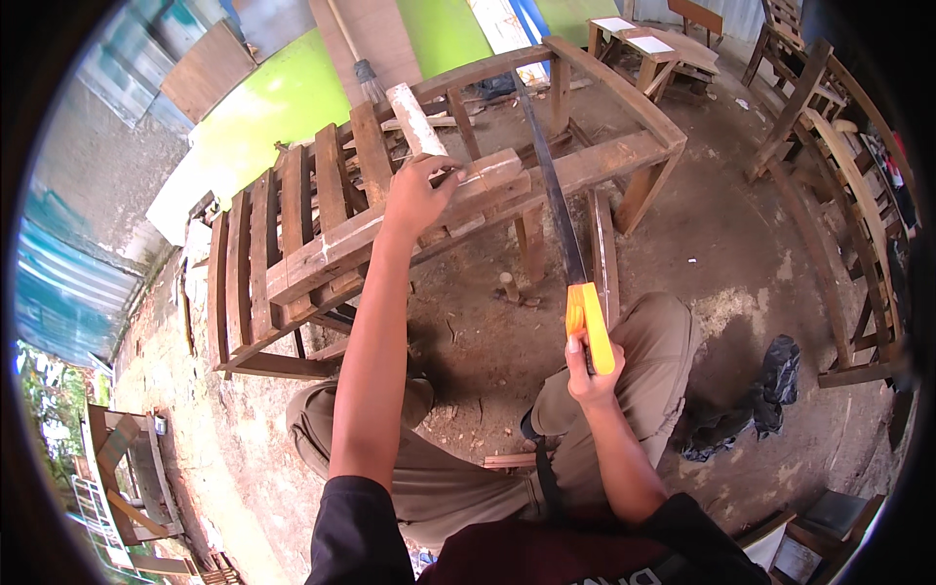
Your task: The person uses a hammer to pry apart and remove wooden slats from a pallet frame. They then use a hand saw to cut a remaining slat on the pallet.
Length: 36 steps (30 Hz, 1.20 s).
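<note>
My right hand [591,375] grips the yellow handle of a handsaw [556,195]. Its long dark blade points up and away, passing just right of the end of a thick wooden beam [341,242]; whether they touch I cannot tell. That beam lies along the near side of a slatted wooden frame [278,210]. My left hand [424,192] bears down on the beam with bent fingers, close to its right end. Just beyond those fingers a slat with flaking white paint [414,117] sticks out away from me; the near end is partly hidden by the hand.
Behind the frame leans a bright green panel [283,93], with a broom [363,73] against it. A black plastic bag [751,405] lies on the floor at the right. More wooden furniture frames [829,195] stand at far right. A hammer-like tool [509,288] lies below the frame.
</note>
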Tool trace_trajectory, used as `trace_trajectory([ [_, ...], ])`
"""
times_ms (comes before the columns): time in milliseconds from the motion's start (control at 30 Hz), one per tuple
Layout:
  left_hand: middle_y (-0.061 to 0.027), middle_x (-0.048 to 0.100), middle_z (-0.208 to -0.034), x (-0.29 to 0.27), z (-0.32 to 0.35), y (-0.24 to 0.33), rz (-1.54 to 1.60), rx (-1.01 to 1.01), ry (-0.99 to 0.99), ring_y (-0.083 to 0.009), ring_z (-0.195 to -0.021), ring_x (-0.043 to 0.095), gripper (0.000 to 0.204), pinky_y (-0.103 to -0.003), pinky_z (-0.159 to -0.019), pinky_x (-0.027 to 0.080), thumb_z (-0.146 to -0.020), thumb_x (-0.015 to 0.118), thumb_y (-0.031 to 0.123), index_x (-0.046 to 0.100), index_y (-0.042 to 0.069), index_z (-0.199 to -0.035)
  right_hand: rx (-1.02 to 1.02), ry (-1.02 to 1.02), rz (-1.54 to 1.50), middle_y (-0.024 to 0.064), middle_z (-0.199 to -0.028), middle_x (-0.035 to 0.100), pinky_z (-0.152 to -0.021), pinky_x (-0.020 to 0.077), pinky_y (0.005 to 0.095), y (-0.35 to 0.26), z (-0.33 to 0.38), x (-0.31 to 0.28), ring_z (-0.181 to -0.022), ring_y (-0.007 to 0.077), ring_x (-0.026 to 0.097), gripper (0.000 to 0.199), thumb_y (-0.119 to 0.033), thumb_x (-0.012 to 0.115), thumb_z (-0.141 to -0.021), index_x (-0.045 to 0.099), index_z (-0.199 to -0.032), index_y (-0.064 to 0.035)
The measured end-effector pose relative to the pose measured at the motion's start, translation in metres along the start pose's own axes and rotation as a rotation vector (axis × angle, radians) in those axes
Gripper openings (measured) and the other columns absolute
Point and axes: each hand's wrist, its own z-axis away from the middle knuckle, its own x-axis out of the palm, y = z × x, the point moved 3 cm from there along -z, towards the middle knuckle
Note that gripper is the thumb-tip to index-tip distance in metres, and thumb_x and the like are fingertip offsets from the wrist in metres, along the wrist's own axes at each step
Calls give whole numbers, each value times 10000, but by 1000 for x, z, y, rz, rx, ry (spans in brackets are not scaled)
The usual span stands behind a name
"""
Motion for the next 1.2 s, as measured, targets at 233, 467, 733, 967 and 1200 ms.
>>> trace_trajectory([
  [233,-188,702,-1021,2,-3,-8,-3,31,54,-366,-963,673,153,-414,-848,512,-890,709,114,727,4,-994,-49,-17,14,26,-594,532,-485,380,268,-17,-4,8,-483,121,510,120,-69,661,-900,615,-831,18],
  [467,-194,698,-997,-2,-4,-10,17,-19,99,-362,-939,675,184,-412,-837,510,-883,695,111,698,-15,-1017,-18,-18,4,21,-583,507,-483,370,272,-17,-2,11,-483,108,492,154,-82,675,-900,591,-803,4],
  [733,-143,699,-1027,2,0,-1,32,51,9,-304,-949,688,173,-404,-818,538,-852,669,79,709,14,-1008,8,-41,-7,3,-577,508,-483,366,266,-15,0,11,-482,89,484,162,-74,680,-906,589,-793,-2],
  [967,-190,648,-1021,6,-1,-7,-32,86,11,-399,-966,638,101,-443,-825,506,-905,609,40,652,-11,-981,-16,-46,-3,5,-575,508,-479,362,266,-14,0,13,-480,89,479,160,-67,681,-909,593,-793,-1],
  [1200,-219,614,-1043,7,-2,-10,-21,141,-22,-432,-983,611,100,-464,-841,478,-912,562,0,590,-32,-1002,-15,-49,1,17,-573,498,-475,362,272,-18,-1,13,-474,99,485,162,-73,691,-901,590,-795,-3],
])
